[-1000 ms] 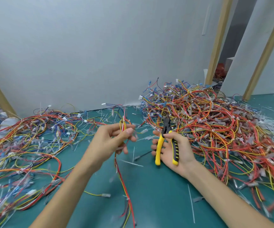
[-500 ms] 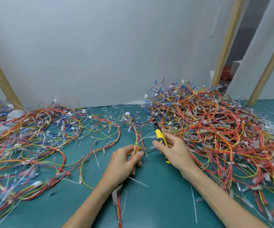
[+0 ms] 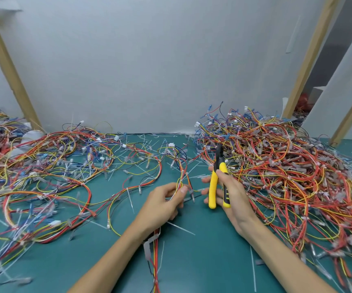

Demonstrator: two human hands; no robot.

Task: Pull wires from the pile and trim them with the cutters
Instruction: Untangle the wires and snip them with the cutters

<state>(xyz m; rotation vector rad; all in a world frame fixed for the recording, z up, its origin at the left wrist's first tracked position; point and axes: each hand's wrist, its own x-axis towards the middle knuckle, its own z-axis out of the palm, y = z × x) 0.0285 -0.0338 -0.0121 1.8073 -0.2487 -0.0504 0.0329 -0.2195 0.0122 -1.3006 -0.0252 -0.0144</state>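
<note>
right now our left grip [image 3: 162, 205] pinches a thin bundle of wires [image 3: 182, 176] just below centre frame, thumb and fingertips closed on it; the bundle runs up toward the pile [image 3: 287, 166] at right and down under the wrist toward the bottom edge. our right grip [image 3: 234, 195] is wrapped round the yellow-handled cutters [image 3: 213, 187], held upright just beside the bundle, black nose pointing up against the pile's edge; whether the blades are parted we cannot tell. we judge the cut is not yet lined up. the risk we see: the bundle's upper end looks tangled with loose strands on the bench [image 3: 202, 261], so a tug could drag neighbours along, or the nose could snag a pile wire and nip the wrong one. our fingertips sit near where the blades would land, so a hurried squeeze could catch skin
</note>
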